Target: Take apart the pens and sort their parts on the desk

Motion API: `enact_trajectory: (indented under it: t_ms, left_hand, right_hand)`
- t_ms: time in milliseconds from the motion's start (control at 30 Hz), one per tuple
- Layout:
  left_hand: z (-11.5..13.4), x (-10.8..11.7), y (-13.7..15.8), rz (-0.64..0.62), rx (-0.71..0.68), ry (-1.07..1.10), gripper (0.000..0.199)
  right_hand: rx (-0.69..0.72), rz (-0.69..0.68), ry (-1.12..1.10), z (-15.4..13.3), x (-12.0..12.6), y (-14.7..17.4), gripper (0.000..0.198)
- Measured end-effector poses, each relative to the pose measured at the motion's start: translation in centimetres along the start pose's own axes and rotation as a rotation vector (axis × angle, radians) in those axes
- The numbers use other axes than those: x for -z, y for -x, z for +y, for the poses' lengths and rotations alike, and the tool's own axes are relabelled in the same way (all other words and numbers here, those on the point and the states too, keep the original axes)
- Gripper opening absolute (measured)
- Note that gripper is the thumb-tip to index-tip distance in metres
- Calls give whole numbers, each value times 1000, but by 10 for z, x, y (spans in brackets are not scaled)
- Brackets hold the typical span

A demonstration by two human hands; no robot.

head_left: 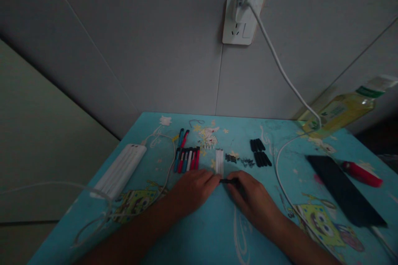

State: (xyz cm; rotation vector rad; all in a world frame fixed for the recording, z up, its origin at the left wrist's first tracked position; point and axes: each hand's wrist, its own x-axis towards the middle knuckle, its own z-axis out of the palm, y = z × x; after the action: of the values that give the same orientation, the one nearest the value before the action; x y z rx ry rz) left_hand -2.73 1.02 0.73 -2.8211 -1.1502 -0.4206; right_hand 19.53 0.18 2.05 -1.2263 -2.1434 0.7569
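My left hand (197, 187) and my right hand (252, 192) meet near the middle of the table. Between their fingertips runs a thin black pen part (227, 181), pinched at both ends. Just beyond the fingers lies a row of slim white pen refills (219, 159). To their right are small dark pieces (231, 158) and a scatter of tiny grey parts (247, 162), too small to name. Farther right sit two groups of black pen pieces (260, 153). Left of the refills, several red, blue and white pen barrels (188, 160) with dark ends lie side by side.
A white power bank (120, 169) with a cable rests at the left. At the right are a black flat panel (345, 190), a red-handled object (362, 174) and a yellow bottle (345, 109). A white charging cable (281, 66) hangs from the wall socket (239, 29) across the table.
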Motion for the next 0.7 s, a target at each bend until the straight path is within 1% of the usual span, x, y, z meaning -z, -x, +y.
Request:
enact_trajectory:
  t_ms: [167,333,433,567,700]
  left_hand:
    - [2,3,-3,35,41,40,19]
    - [3,8,-3,-14,10,32,16]
    - [4,8,-2,-35,-15,15,15]
    - [4,4,-1,-3,-16,17,17]
    - [4,3,-2,26,16,24,20]
  right_hand:
    - [1,9,-5,1,1,0,14]
    - [35,-39,-47,-1,2,0,17]
    - [19,-62,-97,-5,3,0,18]
    - [-31,-87,-121,-8,4,-2,23]
    - [-42,-66,-149,-7,4,-3,20]
